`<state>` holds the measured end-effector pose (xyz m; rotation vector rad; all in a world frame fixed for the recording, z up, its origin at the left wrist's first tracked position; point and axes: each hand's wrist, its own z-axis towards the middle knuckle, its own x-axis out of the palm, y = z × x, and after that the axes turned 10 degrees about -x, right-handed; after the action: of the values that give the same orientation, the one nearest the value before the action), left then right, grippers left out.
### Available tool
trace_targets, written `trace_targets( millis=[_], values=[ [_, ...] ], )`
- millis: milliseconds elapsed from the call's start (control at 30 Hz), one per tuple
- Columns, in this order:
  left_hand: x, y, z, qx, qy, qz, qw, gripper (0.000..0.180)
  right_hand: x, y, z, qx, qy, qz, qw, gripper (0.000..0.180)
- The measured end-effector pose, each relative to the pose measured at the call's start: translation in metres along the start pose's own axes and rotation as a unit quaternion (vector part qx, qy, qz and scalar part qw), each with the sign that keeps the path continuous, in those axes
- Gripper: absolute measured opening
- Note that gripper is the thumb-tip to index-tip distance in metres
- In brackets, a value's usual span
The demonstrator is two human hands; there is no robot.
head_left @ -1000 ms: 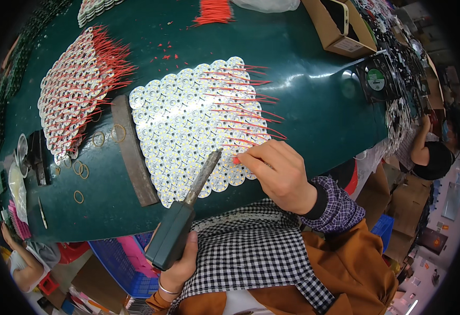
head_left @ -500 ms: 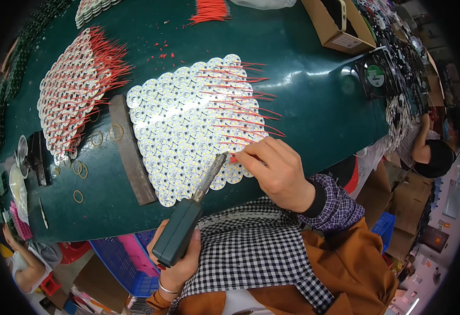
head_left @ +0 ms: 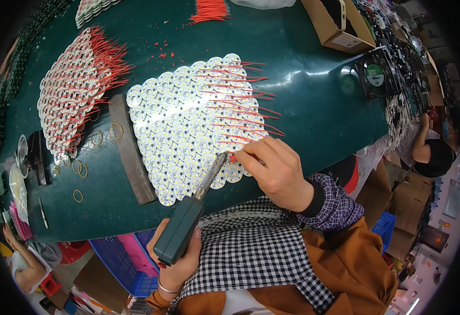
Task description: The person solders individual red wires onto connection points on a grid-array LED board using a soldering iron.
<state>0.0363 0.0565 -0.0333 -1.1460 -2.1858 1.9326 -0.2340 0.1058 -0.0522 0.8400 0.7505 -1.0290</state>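
Lower centre of frame: left hand [head_left: 180,257] wrapped around the dark grey grip of a soldering iron [head_left: 188,220], shaft angled up and right. Its tip now sits at the lower right edge of the sheet of round white LED boards [head_left: 188,121], right against a red wire [head_left: 233,156] pinched in the fingers of the right hand [head_left: 274,170]; a second ago the tip was further left and a little short of the fingers. The right hand has hardly shifted. Sheet lies mid-frame on the green surface [head_left: 314,105], brown bar [head_left: 130,149] along its left edge. Upper left: second board sheet with red leads [head_left: 75,89]. Upper right: cardboard box [head_left: 340,26], small fan [head_left: 375,76].
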Motion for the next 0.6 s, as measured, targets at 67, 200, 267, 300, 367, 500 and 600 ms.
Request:
trace_targets(
  millis=[67, 200, 267, 300, 367, 500, 600],
  values=[
    [0.000, 0.000, 0.000, -0.002, 0.002, -0.001, 1.000, 0.017, 0.000, 0.000, 0.001, -0.002, -0.003, -0.001, 1.000, 0.020],
    [-0.002, 0.006, -0.010, -0.028, -0.013, -0.016, 0.999, 0.022, -0.001, 0.001, 0.003, -0.006, -0.003, -0.015, 1.000, 0.020],
    [-0.004, 0.010, -0.016, -0.044, -0.012, -0.025, 0.999, 0.024, -0.002, 0.002, 0.002, -0.003, -0.003, -0.016, 1.000, 0.020],
    [-0.005, 0.012, -0.018, -0.058, -0.011, -0.041, 0.997, 0.026, -0.001, 0.002, 0.002, -0.002, -0.003, -0.017, 1.000, 0.020],
    [-0.007, 0.013, -0.018, -0.073, -0.009, -0.058, 0.996, 0.027, -0.003, 0.004, 0.003, 0.000, -0.003, -0.016, 1.000, 0.020],
    [-0.010, 0.008, -0.018, -0.031, -0.004, -0.031, 0.999, 0.032, -0.001, 0.004, -0.001, -0.015, -0.036, -0.013, 0.999, 0.021],
    [-0.009, 0.010, -0.019, -0.040, -0.004, -0.034, 0.999, 0.033, -0.001, 0.007, -0.003, -0.016, -0.036, -0.015, 0.999, 0.022]
  ],
)
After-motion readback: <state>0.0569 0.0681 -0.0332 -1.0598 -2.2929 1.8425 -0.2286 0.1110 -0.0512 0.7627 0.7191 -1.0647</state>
